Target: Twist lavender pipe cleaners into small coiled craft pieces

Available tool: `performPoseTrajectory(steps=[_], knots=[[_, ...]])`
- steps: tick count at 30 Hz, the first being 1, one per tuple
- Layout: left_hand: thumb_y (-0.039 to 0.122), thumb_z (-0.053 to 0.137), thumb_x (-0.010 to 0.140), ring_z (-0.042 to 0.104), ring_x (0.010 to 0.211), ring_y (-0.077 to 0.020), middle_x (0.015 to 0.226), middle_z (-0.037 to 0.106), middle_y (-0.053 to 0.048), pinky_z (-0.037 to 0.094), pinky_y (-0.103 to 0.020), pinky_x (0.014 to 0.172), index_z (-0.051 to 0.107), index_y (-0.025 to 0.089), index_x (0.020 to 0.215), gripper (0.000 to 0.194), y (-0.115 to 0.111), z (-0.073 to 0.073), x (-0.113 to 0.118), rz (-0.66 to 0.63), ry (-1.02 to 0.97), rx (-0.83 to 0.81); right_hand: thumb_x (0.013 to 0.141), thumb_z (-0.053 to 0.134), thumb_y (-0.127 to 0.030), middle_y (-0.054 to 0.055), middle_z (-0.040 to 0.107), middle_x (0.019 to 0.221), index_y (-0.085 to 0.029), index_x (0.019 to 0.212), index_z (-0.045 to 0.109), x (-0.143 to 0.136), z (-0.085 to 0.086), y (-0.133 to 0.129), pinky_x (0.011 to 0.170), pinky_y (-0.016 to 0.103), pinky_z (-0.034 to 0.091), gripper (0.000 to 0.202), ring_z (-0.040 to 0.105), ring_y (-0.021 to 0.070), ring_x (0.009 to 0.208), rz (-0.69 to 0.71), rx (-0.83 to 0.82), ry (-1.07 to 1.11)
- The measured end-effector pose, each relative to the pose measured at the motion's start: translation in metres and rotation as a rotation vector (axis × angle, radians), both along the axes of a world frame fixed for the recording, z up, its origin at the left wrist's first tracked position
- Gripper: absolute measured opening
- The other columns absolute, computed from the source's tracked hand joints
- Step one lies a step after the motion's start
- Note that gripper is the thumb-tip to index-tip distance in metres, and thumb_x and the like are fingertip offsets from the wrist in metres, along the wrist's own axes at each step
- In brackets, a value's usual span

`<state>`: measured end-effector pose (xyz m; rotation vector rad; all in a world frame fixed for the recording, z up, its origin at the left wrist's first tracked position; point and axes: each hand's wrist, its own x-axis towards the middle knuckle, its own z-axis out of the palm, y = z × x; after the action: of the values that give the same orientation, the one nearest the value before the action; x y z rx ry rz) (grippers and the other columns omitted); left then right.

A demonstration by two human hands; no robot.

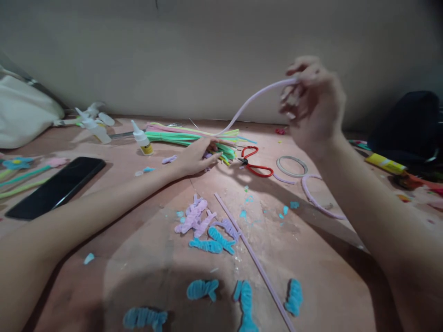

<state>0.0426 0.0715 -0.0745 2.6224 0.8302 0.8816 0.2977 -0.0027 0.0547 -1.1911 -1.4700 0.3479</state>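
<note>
Raised at the right, my right hand [311, 99] pinches one end of a lilac pipe cleaner [256, 94], which curves down toward the bundle of pipe cleaners [173, 137] at the back. My left hand [200, 157] lies against the green, yellow and pink stems of that bundle, fingers curled over its near side; the grip is partly hidden. Below, a straight lilac pipe cleaner [258, 263] lies across the table. Coiled lilac pieces [194, 216] and coiled blue pieces [206, 246] are heaped beside it. More blue coils [202, 289] are spread along the front.
Red-handled scissors [258, 166] lie right of the bundle, near a tape ring [291, 166]. Glue bottles [141, 138] stand back left. At left are a black phone [57, 186] and a white bag [26, 113]. A yellow packet [386, 163] lies at right.
</note>
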Motion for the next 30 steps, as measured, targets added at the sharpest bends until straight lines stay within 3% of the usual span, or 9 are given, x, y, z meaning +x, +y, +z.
performPoseTrajectory(steps=[2,7,10,13,16,19,22,26,30], knots=[[0.047,0.058,0.098,0.071,0.107,-0.0241,0.114,0.071,-0.012,0.057,-0.042,0.098,0.050,0.016,0.126,0.043,0.000,-0.001,-0.001,-0.055,-0.156,-0.085,0.101,0.026,-0.021,0.013,0.060,0.140,-0.021,0.111,0.058,-0.007,-0.014,0.003,0.070,0.035,0.052,0.034,0.069,0.0220,0.099,0.158,-0.130,0.047],[0.048,0.067,0.093,0.074,0.094,-0.0185,0.120,0.069,-0.011,0.062,-0.035,0.084,0.033,0.023,0.145,0.067,0.003,-0.006,0.000,-0.117,-0.403,-0.196,0.102,0.043,-0.046,0.009,0.073,0.104,-0.021,0.089,0.059,-0.035,-0.057,-0.003,0.086,0.040,0.057,0.033,0.071,0.0219,0.096,0.525,-0.260,-0.082],[0.055,0.067,0.094,0.073,0.096,-0.0210,0.118,0.070,-0.012,0.060,-0.040,0.088,0.052,0.023,0.138,0.056,0.001,-0.003,-0.002,-0.092,-0.415,-0.094,0.095,0.063,-0.042,0.006,0.073,0.085,-0.021,0.077,0.062,-0.053,-0.072,-0.022,0.084,0.037,0.057,0.029,0.070,0.0190,0.084,0.891,-0.425,-0.074],[0.061,0.050,0.103,0.071,0.103,-0.0229,0.108,0.071,-0.011,0.056,-0.042,0.098,0.073,0.019,0.096,0.048,-0.004,0.003,-0.006,-0.107,-0.341,-0.016,0.097,0.064,-0.049,0.007,0.074,0.089,-0.020,0.081,0.068,-0.065,-0.085,-0.033,0.088,0.036,0.058,0.034,0.072,0.0192,0.089,1.073,-0.594,-0.065],[0.070,0.042,0.102,0.071,0.102,-0.0222,0.103,0.074,-0.010,0.056,-0.040,0.099,0.075,0.018,0.085,0.064,-0.011,0.007,-0.009,-0.095,-0.392,-0.081,0.101,0.055,-0.055,0.011,0.076,0.101,-0.019,0.084,0.068,-0.067,-0.101,-0.025,0.096,0.038,0.059,0.041,0.072,0.0216,0.097,0.929,-0.609,0.040],[0.079,0.042,0.097,0.074,0.099,-0.0218,0.099,0.078,-0.010,0.058,-0.037,0.097,0.076,0.018,0.086,0.071,-0.018,0.008,-0.005,-0.073,-0.486,-0.162,0.100,0.057,-0.037,0.011,0.071,0.135,-0.024,0.119,0.068,-0.064,-0.117,-0.008,0.103,0.038,0.059,0.026,0.070,0.0209,0.115,0.742,-0.601,0.270],[0.085,0.044,0.092,0.076,0.084,-0.0201,0.081,0.077,-0.009,0.062,-0.034,0.086,0.070,0.018,0.070,0.075,-0.025,0.009,0.003,-0.081,-0.638,-0.403,0.091,0.067,-0.023,0.002,0.058,0.155,-0.039,0.146,0.055,-0.061,-0.126,0.003,0.108,0.036,0.057,0.058,0.066,0.0179,0.126,0.718,-0.567,0.489],[0.083,0.054,0.089,0.077,0.079,-0.0204,0.073,0.074,-0.008,0.065,-0.034,0.078,0.061,0.016,0.062,0.073,-0.032,0.013,0.010,-0.096,-0.818,-0.768,0.084,0.068,-0.013,-0.001,0.060,0.153,-0.046,0.153,0.048,-0.055,-0.125,0.004,0.108,0.037,0.057,0.079,0.066,0.0168,0.124,0.797,-0.547,0.557],[0.075,0.055,0.095,0.078,0.080,-0.0178,0.078,0.076,-0.008,0.065,-0.029,0.078,0.067,0.013,0.074,0.067,-0.036,0.019,0.013,-0.058,-0.804,-0.967,0.085,0.076,-0.018,0.002,0.072,0.132,-0.041,0.152,0.052,-0.052,-0.123,0.000,0.105,0.034,0.056,0.075,0.068,0.0177,0.116,0.859,-0.476,0.453]])
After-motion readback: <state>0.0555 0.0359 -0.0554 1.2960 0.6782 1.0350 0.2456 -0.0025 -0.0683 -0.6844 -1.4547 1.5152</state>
